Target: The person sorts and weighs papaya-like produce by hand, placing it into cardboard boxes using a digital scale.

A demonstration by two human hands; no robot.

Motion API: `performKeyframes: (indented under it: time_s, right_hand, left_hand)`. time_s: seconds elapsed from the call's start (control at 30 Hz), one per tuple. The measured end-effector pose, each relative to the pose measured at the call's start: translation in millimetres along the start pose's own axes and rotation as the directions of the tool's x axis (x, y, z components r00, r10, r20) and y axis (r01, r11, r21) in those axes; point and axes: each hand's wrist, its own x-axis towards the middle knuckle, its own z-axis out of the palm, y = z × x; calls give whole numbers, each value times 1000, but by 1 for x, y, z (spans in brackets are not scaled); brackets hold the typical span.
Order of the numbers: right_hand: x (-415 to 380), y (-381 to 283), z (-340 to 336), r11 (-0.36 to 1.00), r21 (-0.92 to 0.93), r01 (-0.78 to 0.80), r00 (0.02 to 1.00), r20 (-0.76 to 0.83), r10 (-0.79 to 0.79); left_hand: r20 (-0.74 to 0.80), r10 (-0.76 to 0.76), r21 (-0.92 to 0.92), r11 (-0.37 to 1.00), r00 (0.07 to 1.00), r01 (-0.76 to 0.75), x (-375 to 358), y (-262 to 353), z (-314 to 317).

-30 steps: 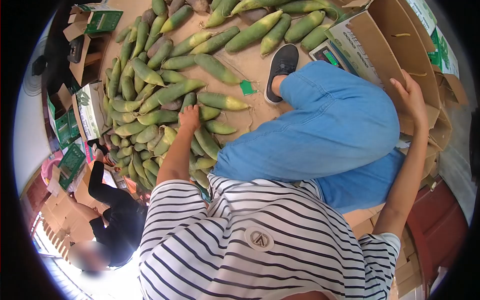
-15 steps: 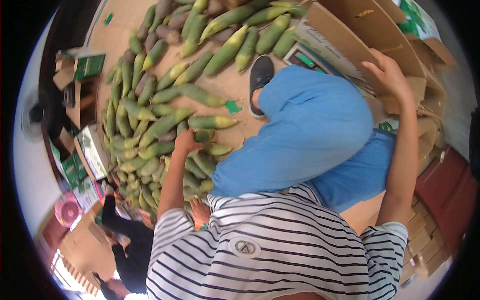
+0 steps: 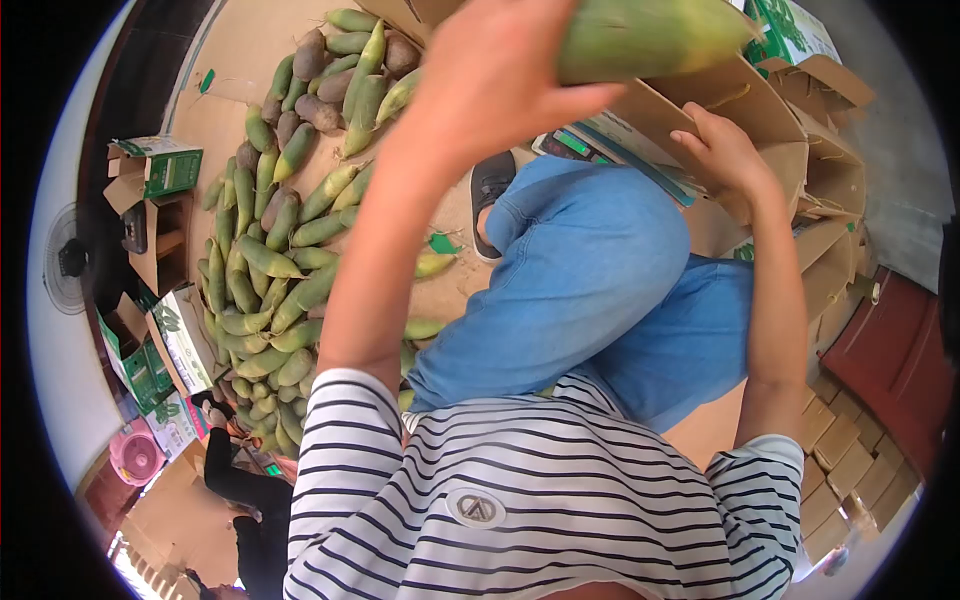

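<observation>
My left hand [image 3: 490,85] is raised near the camera, its fingers wrapped round a large green radish [image 3: 650,40] that passes out of the top of the view. Below and left of it, a big pile of green radishes [image 3: 270,260], some with purplish-brown skin, covers the floor. My right hand [image 3: 725,150] grips the edge of an open cardboard box [image 3: 740,90] at the upper right. Part of a scale with a lit green display [image 3: 572,142] shows between the box and my knee.
Green and white cartons [image 3: 185,335] stand at the left, near a fan [image 3: 68,258] and a pink basin [image 3: 137,452]. Another person in black [image 3: 245,490] is at the lower left. Stacked brown boxes [image 3: 850,460] and a red panel [image 3: 885,365] are at the right.
My left hand has risen from the pile and moved up and right, carrying the radish towards the box. My right hand remains at the box, while the view has shifted slightly.
</observation>
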Motion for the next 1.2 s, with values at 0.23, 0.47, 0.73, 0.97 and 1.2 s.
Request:
performKeyframes:
  time_s: [0.23,0.47,0.73,0.97,1.2]
  right_hand:
    - [-2,6,4,999,-30,43,998,55,-41]
    - [3,10,4,995,35,92,996,-13,-92]
    - [2,9,6,998,61,32,999,24,-34]
    - [2,7,2,999,45,26,999,-20,-25]
    - [-7,-9,-8,997,23,-71,997,-4,72]
  left_hand:
    - [45,-357,-114,926,933,360,-63,-60,37]
    - [595,-763,617,636,255,464,-342,-101,58]
    - [621,-739,696,673,260,250,-465,-106,95]
    - [671,-698,630,715,250,303,-436,-97,92]
    - [335,-874,-204,298,352,933,-348,-88,58]
